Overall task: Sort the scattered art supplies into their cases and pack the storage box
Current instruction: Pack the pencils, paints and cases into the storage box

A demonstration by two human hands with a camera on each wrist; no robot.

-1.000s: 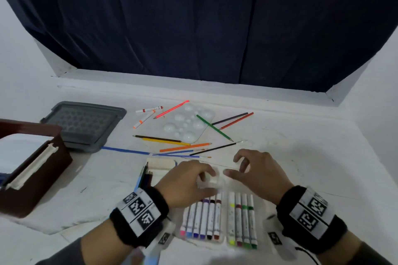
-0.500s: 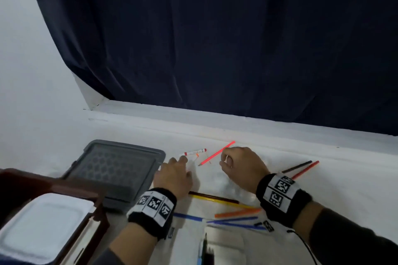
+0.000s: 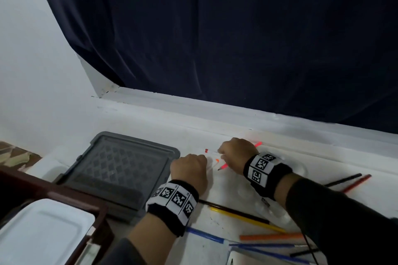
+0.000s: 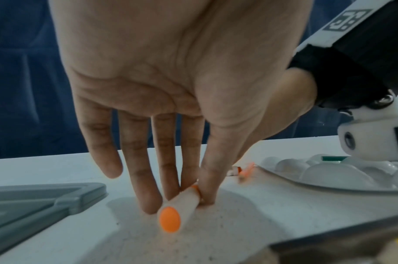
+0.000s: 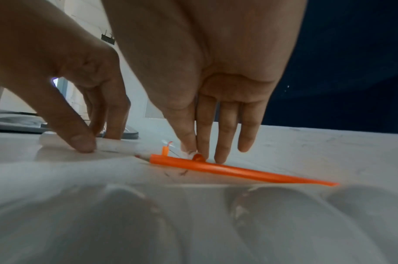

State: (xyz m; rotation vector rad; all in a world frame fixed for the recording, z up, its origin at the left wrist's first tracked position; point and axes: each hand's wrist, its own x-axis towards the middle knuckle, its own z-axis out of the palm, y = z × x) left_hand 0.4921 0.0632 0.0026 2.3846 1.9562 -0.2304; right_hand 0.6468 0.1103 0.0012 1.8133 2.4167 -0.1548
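left hand (image 4: 170, 75) pinching orange-capped marker (image 4: 182, 205), right hand (image 3: 234, 155) at red-capped marker (image 3: 210, 151)

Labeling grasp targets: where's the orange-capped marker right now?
Under the left hand, pinched between thumb and fingers on the table: orange-capped marker, right of the grey lid, left of the neon pencil.

A plain room set up as a craft or recording corner: a white table (image 3: 247, 219) pushed against a white wall (image 3: 32, 49), a dark curtain (image 3: 215, 28) hanging behind the table, pencils (image 3: 247, 218) scattered on it, and a grey lid (image 3: 120, 168) on its left part.
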